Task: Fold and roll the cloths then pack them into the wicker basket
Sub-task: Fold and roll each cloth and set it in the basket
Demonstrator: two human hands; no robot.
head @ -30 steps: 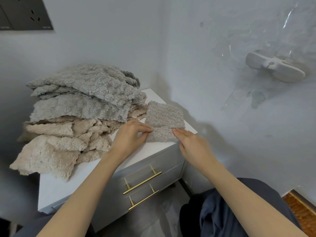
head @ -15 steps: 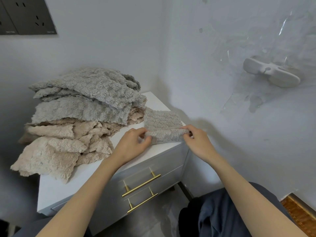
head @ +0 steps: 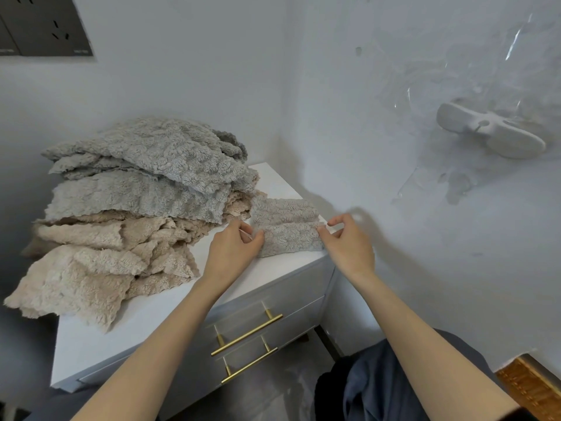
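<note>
A small grey fleecy cloth point(head: 287, 226) lies on the white cabinet top point(head: 170, 302) near its right corner, its near part folded over onto the far part. My left hand point(head: 235, 250) pinches the fold's left end. My right hand point(head: 346, 241) pinches its right end with thumb and forefinger. To the left stands a tall pile of loose cloths point(head: 121, 214), grey ones on top and beige ones beneath, some hanging over the cabinet's left edge. No full basket shows; a brown woven edge point(head: 534, 387) sits at the bottom right corner.
The cabinet has two drawers with brass bar handles point(head: 247, 334) and stands in a corner between two white walls. A white fitting point(head: 491, 133) sticks out from the right wall. A dark socket panel point(head: 42, 25) is at the top left. My lap is at the bottom.
The cloth's near edge was lifted and folded away from me, making it a narrower doubled strip. Both hands went from pressing flat on the cloth to pinching its two ends.
</note>
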